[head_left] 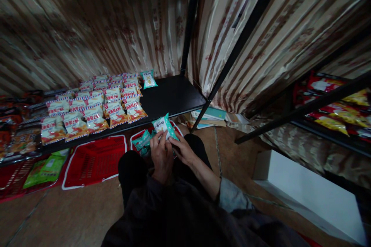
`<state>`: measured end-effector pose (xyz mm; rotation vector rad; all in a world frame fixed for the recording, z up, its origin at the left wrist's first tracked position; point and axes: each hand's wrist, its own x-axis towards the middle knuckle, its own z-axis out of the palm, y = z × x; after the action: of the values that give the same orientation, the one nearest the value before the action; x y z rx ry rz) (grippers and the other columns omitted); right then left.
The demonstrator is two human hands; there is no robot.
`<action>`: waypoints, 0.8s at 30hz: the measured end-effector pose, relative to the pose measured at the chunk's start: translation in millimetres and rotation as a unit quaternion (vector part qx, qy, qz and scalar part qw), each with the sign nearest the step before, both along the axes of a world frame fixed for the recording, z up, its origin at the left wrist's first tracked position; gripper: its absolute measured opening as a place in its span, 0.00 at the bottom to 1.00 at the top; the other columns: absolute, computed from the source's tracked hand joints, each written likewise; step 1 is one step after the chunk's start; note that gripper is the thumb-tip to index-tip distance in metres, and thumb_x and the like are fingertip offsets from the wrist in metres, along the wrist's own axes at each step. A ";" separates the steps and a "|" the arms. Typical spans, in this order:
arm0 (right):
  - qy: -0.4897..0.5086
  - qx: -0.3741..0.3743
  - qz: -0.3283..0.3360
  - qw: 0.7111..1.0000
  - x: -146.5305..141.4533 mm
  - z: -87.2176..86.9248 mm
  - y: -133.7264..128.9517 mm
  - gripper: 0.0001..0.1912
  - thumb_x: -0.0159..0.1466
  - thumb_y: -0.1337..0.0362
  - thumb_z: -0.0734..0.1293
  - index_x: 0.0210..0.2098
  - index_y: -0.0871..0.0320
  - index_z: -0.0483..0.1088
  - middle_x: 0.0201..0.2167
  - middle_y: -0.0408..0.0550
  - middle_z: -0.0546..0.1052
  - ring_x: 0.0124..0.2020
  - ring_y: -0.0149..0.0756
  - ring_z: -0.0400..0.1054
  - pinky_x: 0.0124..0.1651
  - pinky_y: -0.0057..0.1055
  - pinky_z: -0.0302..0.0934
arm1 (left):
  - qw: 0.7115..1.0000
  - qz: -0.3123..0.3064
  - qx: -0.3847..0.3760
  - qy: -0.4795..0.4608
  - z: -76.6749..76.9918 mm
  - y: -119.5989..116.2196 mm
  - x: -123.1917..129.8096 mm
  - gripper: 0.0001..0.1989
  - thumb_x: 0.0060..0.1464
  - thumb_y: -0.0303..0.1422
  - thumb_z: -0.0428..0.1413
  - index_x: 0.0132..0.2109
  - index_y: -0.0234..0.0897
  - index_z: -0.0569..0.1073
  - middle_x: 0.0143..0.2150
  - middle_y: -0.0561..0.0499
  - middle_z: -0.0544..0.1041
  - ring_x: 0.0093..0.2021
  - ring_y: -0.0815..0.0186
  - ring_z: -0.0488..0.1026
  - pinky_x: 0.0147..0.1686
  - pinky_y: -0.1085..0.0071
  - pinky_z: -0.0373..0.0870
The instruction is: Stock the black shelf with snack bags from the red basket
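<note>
A teal and white snack bag [162, 124] is held up between my two hands, in front of my knees. My left hand [160, 153] grips its lower left side with curled fingers. On its lower right edge, my right hand [183, 148] closes with fingers and thumb. Behind and below them is a red basket [132, 137] with more teal bags [143, 141] in it, partly hidden by my hands and knees. One teal bag [149, 80] lies on the black shelf [174, 94], beside rows of white and orange snack bags [95, 119].
An empty-looking red basket [94, 158] and another with a green package [46, 168] stand on the left floor. A black post [199, 114] rises at the shelf corner, near stacked books [213, 113]. To the right are a white box [313, 193] and shelved red-yellow bags [342, 112].
</note>
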<state>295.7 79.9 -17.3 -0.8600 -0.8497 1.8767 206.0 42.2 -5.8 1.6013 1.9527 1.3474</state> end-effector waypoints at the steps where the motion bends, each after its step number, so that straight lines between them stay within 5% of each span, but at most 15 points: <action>1: 0.001 -0.022 -0.008 1.000 1.4 0.2 0.7 0.22 0.49 0.57 0.73 0.44 0.51 0.72 0.41 0.43 0.78 0.43 0.39 0.71 0.46 0.31 0.64 | 1.000 -0.009 0.006 -0.003 0.0 -0.2 0.3 0.17 0.57 0.30 0.45 0.50 0.37 0.73 0.51 0.43 0.72 0.52 0.58 0.65 0.55 0.57 0.59; 5: 0.018 -0.038 -0.033 0.999 5.2 -3.4 6.0 0.22 0.47 0.57 0.74 0.42 0.52 0.73 0.39 0.44 0.78 0.41 0.40 0.72 0.42 0.31 0.65 | 0.998 -0.011 0.040 -0.055 -5.5 1.3 -3.0 0.16 0.57 0.31 0.45 0.49 0.38 0.72 0.51 0.44 0.73 0.53 0.59 0.65 0.56 0.57 0.59; 9: 0.058 -0.016 -0.037 0.997 3.9 -5.1 12.4 0.27 0.47 0.56 0.74 0.47 0.52 0.70 0.41 0.46 0.78 0.45 0.44 0.71 0.45 0.37 0.66 | 0.984 0.063 0.006 -0.167 -17.6 7.0 -9.8 0.18 0.53 0.34 0.50 0.51 0.38 0.70 0.54 0.43 0.70 0.55 0.58 0.65 0.53 0.60 0.62; 16: 0.072 -0.015 -0.029 0.997 4.1 -8.7 19.6 0.26 0.48 0.55 0.74 0.45 0.52 0.71 0.41 0.47 0.78 0.46 0.44 0.71 0.43 0.37 0.67 | 0.886 0.002 -0.115 -0.450 -27.8 17.1 -14.6 0.17 0.50 0.39 0.54 0.45 0.34 0.70 0.42 0.44 0.77 0.35 0.62 0.76 0.36 0.64 0.73; 21: 0.053 -0.027 -0.001 0.998 10.5 -11.5 21.5 0.24 0.47 0.58 0.75 0.43 0.52 0.72 0.38 0.44 0.78 0.41 0.38 0.73 0.43 0.32 0.67 | 0.872 0.011 -0.086 -0.483 -32.0 16.3 -15.9 0.18 0.45 0.37 0.58 0.43 0.34 0.69 0.42 0.43 0.77 0.39 0.61 0.76 0.36 0.66 0.73; 24: 0.055 -0.025 0.010 0.998 12.5 -10.3 21.5 0.25 0.48 0.59 0.75 0.45 0.52 0.71 0.37 0.43 0.78 0.40 0.36 0.73 0.44 0.32 0.66 | 0.889 0.009 -0.066 -0.454 -37.1 14.2 -15.3 0.18 0.46 0.37 0.57 0.44 0.35 0.69 0.43 0.43 0.77 0.39 0.61 0.76 0.35 0.67 0.73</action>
<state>308.1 101.5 -27.6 -0.7736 -0.7500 1.9512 190.7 56.5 -42.9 0.6520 1.4091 1.5304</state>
